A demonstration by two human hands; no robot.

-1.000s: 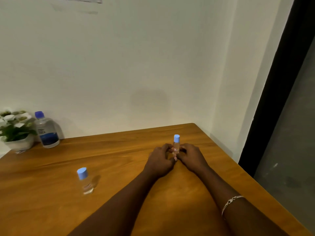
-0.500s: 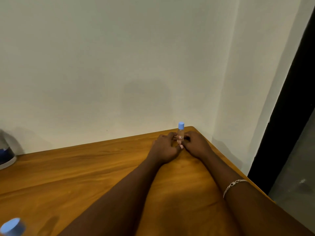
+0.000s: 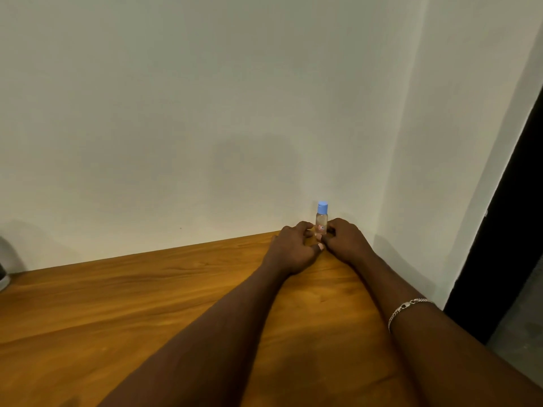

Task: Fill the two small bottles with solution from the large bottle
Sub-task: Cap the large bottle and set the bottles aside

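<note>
Pale wall behind, wooden surface [image 3: 147,304] in front, its far right corner close by.

Small bottle [image 3: 321,220] stands upright near that corner, long axis vertical, base hidden between the two hands. Blue cap [image 3: 322,207] on, clear of both hands. Body clear; a small red-marked label low on it. Fill level cannot be told; the upper body looks empty, but that is a guess.

Left hand [image 3: 293,248] curled against the bottle's left side, right hand [image 3: 343,240] curled against its right side. Both closed on the lower body, fingers meeting in front of it; neither is nearer than the other. Silver bracelet [image 3: 407,308] on the right wrist.

Cap lies straight up from both hands, above the finger line. Judgement: opening comes next, and it calls for one hand to keep the body and the other to rise to the cap and twist about the vertical axis. Either hand could reach equally.

Far left edge: a sliver of a dark-based object [image 3: 3,276], too cut off to name. Second small bottle and large bottle not in view. Nothing poured yet, by the look of the capped bottle.
</note>
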